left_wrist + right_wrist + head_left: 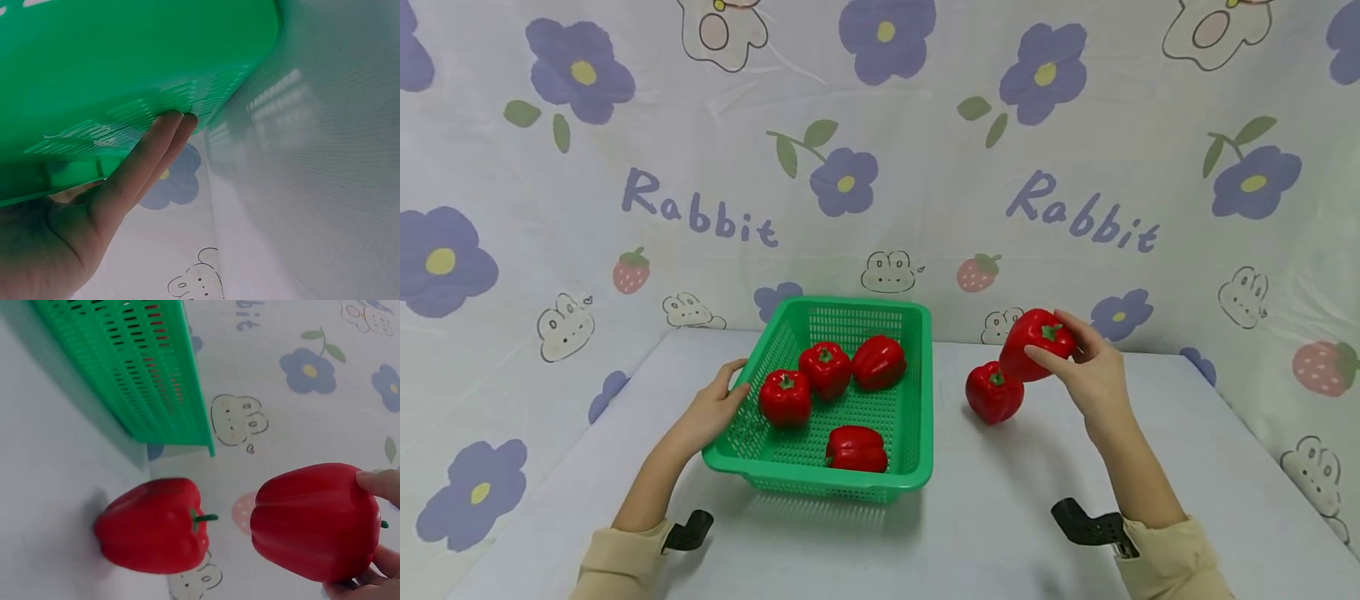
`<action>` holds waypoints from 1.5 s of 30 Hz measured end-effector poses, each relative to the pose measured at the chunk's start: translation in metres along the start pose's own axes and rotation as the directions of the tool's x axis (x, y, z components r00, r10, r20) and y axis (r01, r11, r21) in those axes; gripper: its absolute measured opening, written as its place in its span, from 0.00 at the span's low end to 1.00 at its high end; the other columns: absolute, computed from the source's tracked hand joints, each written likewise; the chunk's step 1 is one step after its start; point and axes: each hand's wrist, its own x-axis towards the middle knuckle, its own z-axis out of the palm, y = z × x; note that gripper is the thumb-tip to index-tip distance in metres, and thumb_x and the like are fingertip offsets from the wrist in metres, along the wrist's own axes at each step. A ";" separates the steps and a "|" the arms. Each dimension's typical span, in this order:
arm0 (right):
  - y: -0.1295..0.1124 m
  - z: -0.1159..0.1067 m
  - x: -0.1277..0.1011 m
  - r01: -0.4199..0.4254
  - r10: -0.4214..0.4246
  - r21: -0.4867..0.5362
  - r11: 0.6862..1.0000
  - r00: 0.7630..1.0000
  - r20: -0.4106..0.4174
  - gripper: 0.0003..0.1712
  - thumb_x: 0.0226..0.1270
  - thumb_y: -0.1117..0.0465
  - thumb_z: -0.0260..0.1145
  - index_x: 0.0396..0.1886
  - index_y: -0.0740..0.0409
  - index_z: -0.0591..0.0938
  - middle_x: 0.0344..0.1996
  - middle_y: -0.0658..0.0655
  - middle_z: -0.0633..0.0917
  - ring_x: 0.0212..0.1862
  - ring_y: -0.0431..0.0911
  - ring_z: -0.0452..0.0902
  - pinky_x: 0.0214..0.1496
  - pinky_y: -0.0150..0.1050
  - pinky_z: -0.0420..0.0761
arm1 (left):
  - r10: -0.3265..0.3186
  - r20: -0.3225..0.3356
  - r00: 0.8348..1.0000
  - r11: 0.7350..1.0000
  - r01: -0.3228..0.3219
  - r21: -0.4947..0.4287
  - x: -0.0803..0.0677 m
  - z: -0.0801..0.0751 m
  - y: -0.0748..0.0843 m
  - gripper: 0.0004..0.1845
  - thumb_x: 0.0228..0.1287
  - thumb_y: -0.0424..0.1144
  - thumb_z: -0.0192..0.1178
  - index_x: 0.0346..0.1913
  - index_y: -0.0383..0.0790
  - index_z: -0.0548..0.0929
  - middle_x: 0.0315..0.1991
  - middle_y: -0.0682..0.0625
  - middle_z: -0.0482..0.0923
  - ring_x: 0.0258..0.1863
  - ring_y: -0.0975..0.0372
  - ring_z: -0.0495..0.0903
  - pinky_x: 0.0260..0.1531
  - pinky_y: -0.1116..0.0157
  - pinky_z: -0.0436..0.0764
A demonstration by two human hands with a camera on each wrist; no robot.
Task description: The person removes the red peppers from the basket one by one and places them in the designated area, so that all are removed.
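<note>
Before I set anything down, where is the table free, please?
The white table is bare in front of the green basket and right of the right forearm. Crowded: the basket's far part, with three red bell peppers.

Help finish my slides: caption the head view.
Right hand holds a red pepper; left hand holds a green basket of four peppers.

Purple lettering (698,218), the word "Rabbit", in two places on the white flower-patterned backdrop (917,167)

Sleeves (622,560) are beige; wrist mounts (689,531) are black.
</note>
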 end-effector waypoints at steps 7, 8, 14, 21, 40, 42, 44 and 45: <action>0.015 -0.007 0.003 -0.059 0.058 -0.009 0.998 0.997 -0.054 0.43 0.67 0.52 0.67 0.77 0.47 0.57 0.75 0.60 0.62 0.74 0.60 0.57 0.67 0.55 0.70 | -0.005 0.002 1.000 1.000 0.005 -0.008 0.001 -0.001 -0.002 0.30 0.79 0.45 0.40 0.77 0.40 0.49 0.37 0.36 0.77 0.18 0.61 0.79 0.27 0.63 0.79; 0.018 -0.008 0.003 -0.069 0.068 -0.006 0.998 0.996 -0.060 0.44 0.67 0.53 0.66 0.77 0.47 0.57 0.75 0.60 0.61 0.74 0.59 0.56 0.67 0.56 0.70 | -0.005 0.001 1.000 1.000 0.005 -0.009 0.001 -0.001 -0.002 0.30 0.79 0.45 0.40 0.77 0.40 0.49 0.37 0.35 0.77 0.18 0.61 0.79 0.26 0.63 0.79; 0.035 -0.010 0.005 -0.105 0.104 -0.012 0.994 0.990 -0.095 0.44 0.68 0.56 0.65 0.78 0.51 0.55 0.76 0.61 0.59 0.76 0.59 0.53 0.68 0.55 0.68 | -0.001 0.001 1.000 1.000 0.001 0.000 0.001 -0.001 -0.002 0.30 0.79 0.45 0.40 0.76 0.40 0.49 0.42 0.32 0.77 0.20 0.61 0.79 0.28 0.63 0.78; 0.054 -0.010 0.007 -0.146 0.141 -0.048 0.988 0.984 -0.108 0.45 0.67 0.59 0.65 0.78 0.54 0.53 0.75 0.64 0.58 0.75 0.63 0.53 0.67 0.59 0.68 | -0.003 0.002 1.000 1.000 0.003 0.002 0.000 -0.001 0.000 0.30 0.79 0.45 0.40 0.76 0.40 0.49 0.49 0.30 0.76 0.22 0.60 0.79 0.30 0.63 0.77; 0.088 0.002 0.011 -0.180 0.175 -0.189 0.965 0.984 -0.044 0.45 0.66 0.63 0.64 0.77 0.62 0.53 0.74 0.71 0.57 0.73 0.68 0.52 0.67 0.61 0.67 | 0.003 -0.001 1.000 1.000 -0.003 -0.010 -0.002 -0.001 0.002 0.30 0.79 0.45 0.40 0.76 0.40 0.49 0.54 0.28 0.74 0.24 0.59 0.81 0.29 0.63 0.79; 0.089 0.003 0.010 -0.178 0.175 -0.210 0.961 0.984 -0.036 0.44 0.65 0.63 0.64 0.77 0.63 0.54 0.73 0.72 0.57 0.73 0.68 0.52 0.67 0.62 0.66 | 0.005 -0.004 1.000 1.000 -0.005 -0.005 -0.002 -0.001 0.001 0.30 0.79 0.44 0.40 0.76 0.39 0.49 0.54 0.28 0.75 0.24 0.59 0.81 0.29 0.63 0.79; 0.090 0.004 0.009 -0.176 0.173 -0.225 0.958 0.984 -0.033 0.44 0.65 0.63 0.64 0.76 0.63 0.54 0.73 0.72 0.58 0.73 0.68 0.53 0.68 0.62 0.66 | 0.011 -0.007 1.000 1.000 -0.010 0.004 -0.002 -0.001 0.001 0.30 0.79 0.44 0.41 0.76 0.38 0.50 0.56 0.28 0.74 0.27 0.58 0.82 0.31 0.62 0.79; 0.090 0.004 0.008 -0.174 0.171 -0.230 0.958 0.985 -0.034 0.44 0.65 0.62 0.64 0.76 0.64 0.54 0.73 0.72 0.58 0.73 0.68 0.53 0.68 0.62 0.66 | 0.012 -0.007 1.000 1.000 -0.012 0.010 -0.002 0.000 0.000 0.30 0.79 0.44 0.41 0.76 0.38 0.50 0.57 0.28 0.74 0.29 0.58 0.83 0.33 0.62 0.79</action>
